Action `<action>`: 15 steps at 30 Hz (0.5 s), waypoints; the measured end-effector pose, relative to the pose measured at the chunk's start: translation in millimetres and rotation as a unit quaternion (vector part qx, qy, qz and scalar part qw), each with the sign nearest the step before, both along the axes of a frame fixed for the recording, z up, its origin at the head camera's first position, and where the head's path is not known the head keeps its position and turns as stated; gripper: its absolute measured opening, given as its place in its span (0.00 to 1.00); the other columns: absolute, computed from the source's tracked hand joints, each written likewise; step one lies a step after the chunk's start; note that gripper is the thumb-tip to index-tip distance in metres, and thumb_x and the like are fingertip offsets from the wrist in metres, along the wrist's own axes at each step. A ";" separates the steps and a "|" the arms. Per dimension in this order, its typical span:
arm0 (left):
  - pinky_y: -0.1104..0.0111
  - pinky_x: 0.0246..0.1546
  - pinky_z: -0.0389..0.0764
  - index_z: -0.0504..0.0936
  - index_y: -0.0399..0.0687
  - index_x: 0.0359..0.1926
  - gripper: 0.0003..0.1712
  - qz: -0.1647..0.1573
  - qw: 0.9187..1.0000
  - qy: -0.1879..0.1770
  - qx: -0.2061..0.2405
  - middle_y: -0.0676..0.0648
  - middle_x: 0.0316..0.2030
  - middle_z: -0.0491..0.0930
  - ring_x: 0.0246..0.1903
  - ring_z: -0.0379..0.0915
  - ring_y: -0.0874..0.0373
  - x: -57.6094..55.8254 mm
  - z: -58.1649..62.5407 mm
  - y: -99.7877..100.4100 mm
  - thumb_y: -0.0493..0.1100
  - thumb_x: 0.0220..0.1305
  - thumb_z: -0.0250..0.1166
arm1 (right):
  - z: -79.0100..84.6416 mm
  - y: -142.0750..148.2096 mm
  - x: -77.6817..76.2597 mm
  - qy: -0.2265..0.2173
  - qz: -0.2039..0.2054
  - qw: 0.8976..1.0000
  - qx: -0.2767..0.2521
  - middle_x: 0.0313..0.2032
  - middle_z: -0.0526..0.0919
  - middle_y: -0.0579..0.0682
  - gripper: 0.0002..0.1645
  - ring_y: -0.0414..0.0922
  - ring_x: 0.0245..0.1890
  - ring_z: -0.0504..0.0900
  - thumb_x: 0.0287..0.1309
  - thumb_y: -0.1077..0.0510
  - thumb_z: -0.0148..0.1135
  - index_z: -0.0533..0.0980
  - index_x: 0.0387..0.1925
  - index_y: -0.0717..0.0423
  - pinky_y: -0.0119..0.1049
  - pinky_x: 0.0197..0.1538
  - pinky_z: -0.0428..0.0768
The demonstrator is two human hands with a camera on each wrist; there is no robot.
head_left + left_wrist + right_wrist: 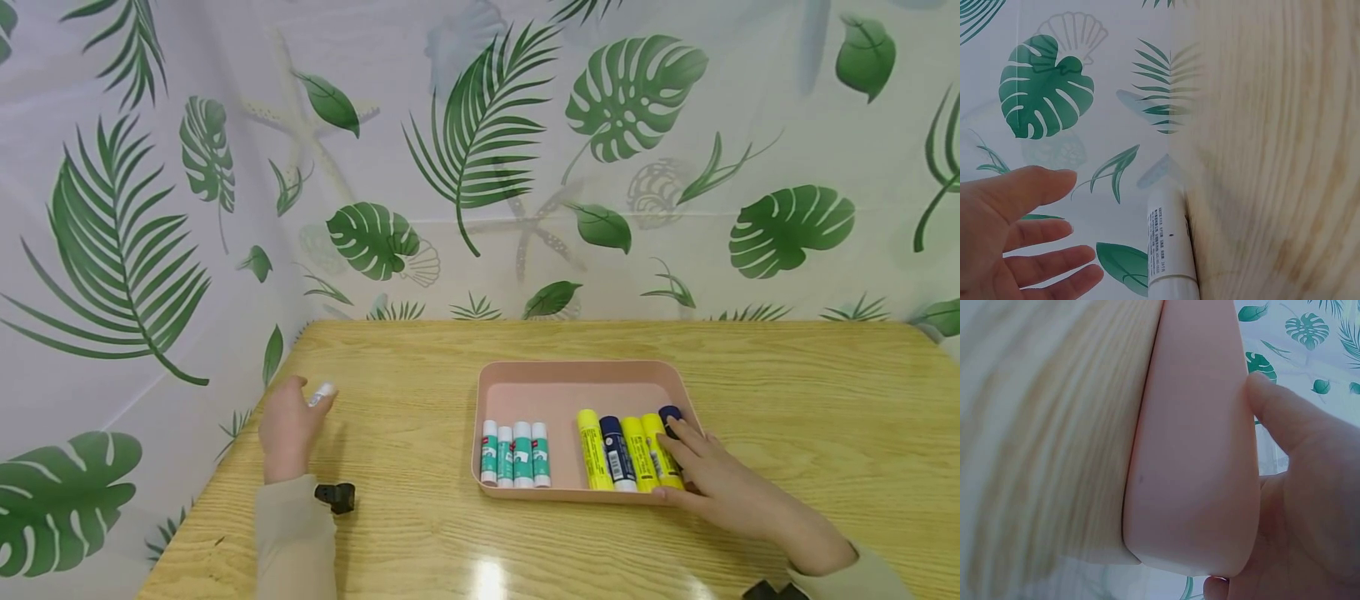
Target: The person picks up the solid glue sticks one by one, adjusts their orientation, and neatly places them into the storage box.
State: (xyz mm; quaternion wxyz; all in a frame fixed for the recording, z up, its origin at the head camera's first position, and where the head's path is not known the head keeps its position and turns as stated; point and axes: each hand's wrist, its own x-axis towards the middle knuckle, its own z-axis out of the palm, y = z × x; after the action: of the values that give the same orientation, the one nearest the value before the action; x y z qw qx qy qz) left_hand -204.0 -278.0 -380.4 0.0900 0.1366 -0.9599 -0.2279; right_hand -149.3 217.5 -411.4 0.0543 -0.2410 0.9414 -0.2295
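Observation:
My left hand (pixel 291 429) hovers at the table's left side, thumb and fingers apart. Close to it is a white glue stick (pixel 322 393), partly behind the thumb; the left wrist view shows a gap between my fingers (pixel 1054 269) and this glue stick (pixel 1171 250). At the right end of a pink tray (pixel 573 495), my right hand (pixel 723 492) reaches over the rim. Its extended fingers touch a navy-capped glue stick (pixel 667 412), mostly hidden beneath them. In the right wrist view the thumb (pixel 1279 406) touches the rim of the tray (pixel 1194 437).
Several white-capped teal glue sticks (pixel 522 454) stand in a row at the tray's left. Yellow glue sticks (pixel 595 450) and a navy one (pixel 617 454) line its right part. A leaf-print cloth (pixel 517 167) hangs behind and left of the wooden table (pixel 397 433).

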 end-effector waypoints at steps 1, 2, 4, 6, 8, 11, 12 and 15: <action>0.50 0.33 0.72 0.64 0.29 0.55 0.32 0.002 1.000 -0.003 0.004 0.30 0.49 0.68 0.42 0.68 0.38 0.3 -0.8 -0.7 0.51 0.59 0.56 | 0.0 0.0 0.1 0.000 0.000 1.000 0.000 0.62 0.49 0.69 0.44 0.64 0.61 0.48 0.53 0.39 0.54 0.59 0.59 0.69 0.62 0.56 0.50; 0.50 0.32 0.72 0.65 0.29 0.55 0.31 0.003 1.000 -0.005 0.007 0.29 0.48 0.69 0.41 0.69 0.38 0.8 -1.5 -1.3 0.50 0.59 0.56 | 0.0 -0.1 0.1 0.001 0.000 1.000 0.000 0.62 0.49 0.69 0.44 0.64 0.61 0.49 0.53 0.39 0.54 0.59 0.59 0.69 0.62 0.56 0.50; 0.52 0.31 0.72 0.65 0.28 0.54 0.30 0.004 1.000 -0.013 0.008 0.29 0.46 0.70 0.38 0.70 0.39 1.7 -2.5 -2.5 0.48 0.59 0.56 | 0.4 -0.3 0.3 -0.005 -0.004 1.000 -0.002 0.62 0.49 0.69 0.45 0.64 0.61 0.48 0.53 0.38 0.54 0.59 0.59 0.69 0.61 0.57 0.50; 0.54 0.28 0.73 0.66 0.28 0.53 0.29 0.005 1.000 -0.025 0.006 0.29 0.44 0.71 0.35 0.70 0.42 2.4 -3.5 -3.9 0.46 0.58 0.56 | 0.8 -0.5 0.7 -0.007 -0.007 1.000 -0.004 0.62 0.49 0.68 0.45 0.64 0.61 0.48 0.53 0.38 0.54 0.59 0.59 0.69 0.61 0.57 0.49; 0.56 0.26 0.72 0.66 0.28 0.53 0.28 0.003 0.999 -0.038 0.006 0.30 0.42 0.72 0.32 0.70 0.44 3.3 -3.9 -4.9 0.45 0.57 0.57 | 0.4 -0.6 1.0 -0.010 -0.009 1.000 -0.005 0.63 0.49 0.68 0.45 0.64 0.62 0.48 0.52 0.38 0.54 0.59 0.59 0.69 0.61 0.57 0.49; 0.61 0.22 0.71 0.67 0.27 0.51 0.28 0.004 0.999 -0.053 0.009 0.31 0.40 0.73 0.28 0.69 0.47 4.5 -4.2 -6.5 0.44 0.56 0.59 | 0.3 -0.6 1.6 -0.007 -0.006 1.000 -0.006 0.62 0.49 0.69 0.45 0.64 0.61 0.48 0.52 0.38 0.54 0.59 0.59 0.69 0.62 0.56 0.49; 0.62 0.20 0.70 0.67 0.27 0.51 0.27 0.004 0.998 -0.057 0.011 0.31 0.39 0.73 0.27 0.69 0.48 4.9 -4.2 -7.0 0.44 0.56 0.59 | 0.7 -0.8 1.8 -0.010 -0.009 1.000 -0.007 0.62 0.49 0.68 0.45 0.64 0.61 0.48 0.52 0.37 0.54 0.59 0.59 0.69 0.61 0.57 0.49; 0.63 0.19 0.68 0.68 0.27 0.50 0.27 0.006 0.998 -0.066 0.014 0.32 0.38 0.73 0.26 0.68 0.49 6.1 -4.5 -8.5 0.44 0.55 0.59 | 1.2 -1.1 2.3 -0.016 -0.010 1.000 -0.008 0.63 0.48 0.68 0.46 0.64 0.61 0.47 0.52 0.37 0.53 0.59 0.59 0.69 0.61 0.57 0.48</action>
State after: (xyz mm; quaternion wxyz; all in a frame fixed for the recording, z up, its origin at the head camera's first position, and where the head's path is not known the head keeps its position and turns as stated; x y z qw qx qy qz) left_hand -197.9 -286.5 -384.9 0.0257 0.1579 -0.9596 -0.2317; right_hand -147.0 216.4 -410.1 0.0652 -0.2278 0.9410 -0.2416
